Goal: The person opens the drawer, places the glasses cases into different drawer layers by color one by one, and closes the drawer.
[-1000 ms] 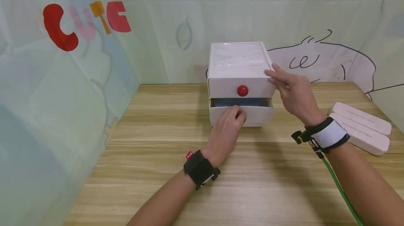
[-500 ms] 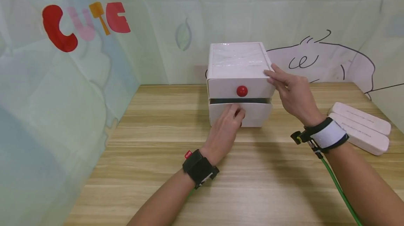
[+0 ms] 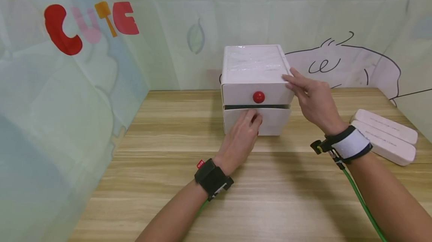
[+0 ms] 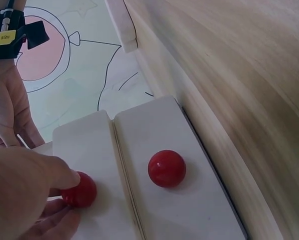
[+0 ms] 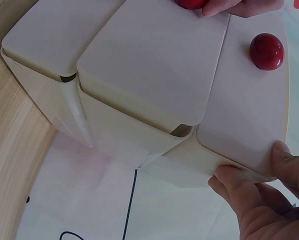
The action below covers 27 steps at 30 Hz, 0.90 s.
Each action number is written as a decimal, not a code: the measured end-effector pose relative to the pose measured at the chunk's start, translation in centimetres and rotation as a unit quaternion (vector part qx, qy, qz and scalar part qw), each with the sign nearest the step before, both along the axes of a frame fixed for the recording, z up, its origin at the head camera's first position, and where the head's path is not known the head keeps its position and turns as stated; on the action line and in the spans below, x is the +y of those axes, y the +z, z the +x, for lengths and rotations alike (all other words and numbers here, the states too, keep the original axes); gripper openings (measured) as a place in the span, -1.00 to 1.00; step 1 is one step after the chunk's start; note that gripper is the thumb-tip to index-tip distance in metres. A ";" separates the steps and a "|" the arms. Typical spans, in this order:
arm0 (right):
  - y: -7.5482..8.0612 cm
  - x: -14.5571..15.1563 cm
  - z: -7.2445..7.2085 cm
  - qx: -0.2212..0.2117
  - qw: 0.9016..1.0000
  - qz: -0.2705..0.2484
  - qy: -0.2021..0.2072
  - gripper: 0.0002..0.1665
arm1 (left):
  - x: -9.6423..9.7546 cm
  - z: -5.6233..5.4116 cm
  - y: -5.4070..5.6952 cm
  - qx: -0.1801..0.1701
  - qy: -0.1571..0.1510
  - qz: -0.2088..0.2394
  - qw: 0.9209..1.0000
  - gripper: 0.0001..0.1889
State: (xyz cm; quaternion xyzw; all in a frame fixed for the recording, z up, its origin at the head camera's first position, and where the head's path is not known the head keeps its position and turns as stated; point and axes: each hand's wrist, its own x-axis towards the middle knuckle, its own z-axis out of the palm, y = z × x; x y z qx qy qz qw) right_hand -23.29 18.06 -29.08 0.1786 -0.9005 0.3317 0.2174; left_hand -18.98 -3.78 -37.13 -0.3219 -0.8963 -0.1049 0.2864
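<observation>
A small white drawer cabinet (image 3: 254,63) with red ball knobs stands on the wooden table. My left hand (image 3: 237,139) pinches the red knob (image 4: 83,192) of the middle drawer (image 3: 273,124), whose front sticks out a little. A narrow dark gap shows above that drawer in the head view. My right hand (image 3: 315,101) grips the cabinet's upper right front corner, thumb and fingers on different faces. The top drawer's knob (image 3: 258,97) is untouched. Below the held drawer, the bottom drawer (image 4: 189,205) shows in the left wrist view; the head view hides it.
Two long white cases (image 3: 388,140) lie side by side on the right of the table (image 3: 162,182). A printed cloth backdrop (image 3: 175,28) rises behind and to the left. A green cable (image 3: 362,197) runs from the right wrist strap.
My left hand has moved slightly away from me with the middle drawer, which has slid inward. The gap above it is much narrower. The right hand has stayed at the corner.
</observation>
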 end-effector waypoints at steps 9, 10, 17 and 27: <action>0.0 0.0 0.0 -0.003 1.000 -0.003 0.001 -0.59 | 0.1 0.0 0.1 -0.021 0.009 -0.013 1.000 -0.69; 0.0 0.0 0.0 -0.003 1.000 -0.003 0.001 -0.59 | 0.1 0.0 0.1 -0.022 0.009 -0.013 1.000 -0.69; 0.0 0.0 0.0 -0.001 1.000 -0.002 0.001 -0.59 | -0.1 -0.3 -0.1 -0.012 0.009 -0.029 0.999 -0.66; 0.0 -0.1 0.0 -0.004 1.000 -0.002 -0.003 -0.58 | -0.4 -1.0 -0.3 0.001 0.006 -0.045 0.999 -0.57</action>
